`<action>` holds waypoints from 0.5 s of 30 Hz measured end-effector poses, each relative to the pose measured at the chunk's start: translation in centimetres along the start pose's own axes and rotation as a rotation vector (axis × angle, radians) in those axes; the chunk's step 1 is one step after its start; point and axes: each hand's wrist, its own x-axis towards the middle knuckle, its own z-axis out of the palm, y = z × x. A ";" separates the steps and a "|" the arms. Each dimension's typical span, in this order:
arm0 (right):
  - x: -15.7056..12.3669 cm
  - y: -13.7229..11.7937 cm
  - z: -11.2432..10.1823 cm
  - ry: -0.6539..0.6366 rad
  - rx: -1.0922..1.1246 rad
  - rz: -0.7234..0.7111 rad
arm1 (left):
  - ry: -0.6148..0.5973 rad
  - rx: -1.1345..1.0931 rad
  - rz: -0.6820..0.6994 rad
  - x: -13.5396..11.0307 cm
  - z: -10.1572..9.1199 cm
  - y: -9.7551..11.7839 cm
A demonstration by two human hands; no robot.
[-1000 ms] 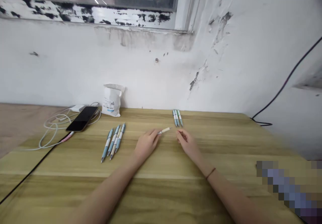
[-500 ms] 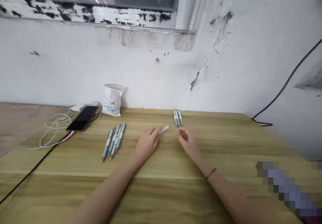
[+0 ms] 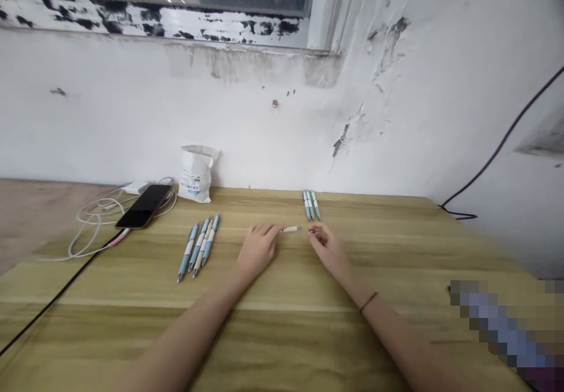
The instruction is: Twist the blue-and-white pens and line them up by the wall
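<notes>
A person's left hand (image 3: pixel 258 250) is resting on a wooden table (image 3: pixel 379 274), its curled fingers (image 3: pixel 267 228) lying at one end of a cream pen barrel (image 3: pixel 289 228), though whether they are gripping it cannot be told. The right hand (image 3: pixel 329 251) is pinching a tiny metal part (image 3: pixel 312 231) just beyond the barrel's other end. The barrel is lying flatter than a second ago, and the metal part is newly showing. A spread of blue pens (image 3: pixel 198 247) is lying left of the hands, a tighter bunch of pens (image 3: pixel 311 205) ahead.
</notes>
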 end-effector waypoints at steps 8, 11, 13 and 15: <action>-0.2 -0.4 0.2 -0.026 -0.075 -0.058 | -0.023 0.008 0.048 0.0 -0.1 0.0; -0.3 -0.7 0.2 -0.048 -0.092 -0.070 | -0.037 0.000 0.071 0.0 -0.2 0.1; -0.3 -0.7 0.2 -0.059 -0.080 -0.067 | -0.051 -0.008 0.080 0.0 -0.2 0.2; -0.3 -0.5 0.2 -0.066 -0.070 -0.062 | -0.061 -0.009 0.080 0.0 -0.3 0.3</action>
